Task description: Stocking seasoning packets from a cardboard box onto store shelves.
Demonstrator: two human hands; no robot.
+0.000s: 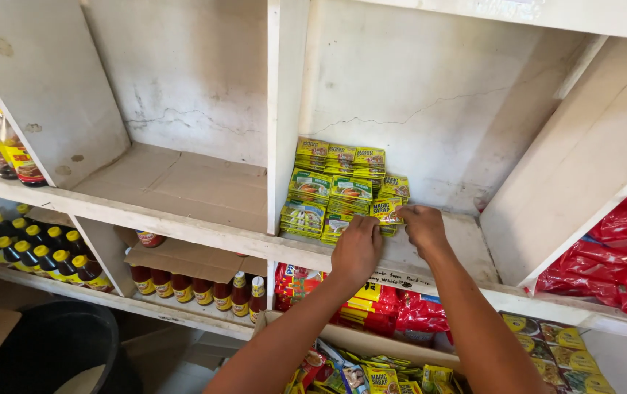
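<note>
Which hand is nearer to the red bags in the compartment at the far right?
The right hand. It rests on the shelf board by the stacked green and yellow sachets, on the side toward the red bags. The left hand lies farther left, at the stacks' front edge.

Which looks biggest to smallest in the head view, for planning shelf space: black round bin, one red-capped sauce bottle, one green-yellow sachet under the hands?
1. Black round bin, though nearness inflates it.
2. Red-capped sauce bottle.
3. Green-yellow sachet, touched by the right hand.

Sachets (pixel 339 191) green w/ yellow tops, stacked on white shelf (pixel 204 191). Bottles (pixel 36 252): dark w/ yellow caps. Sauce bottles (pixel 196 287) red, yellow labels. Packets (pixel 623 248) at right shiny red. Bin (pixel 43 350) black.
</note>
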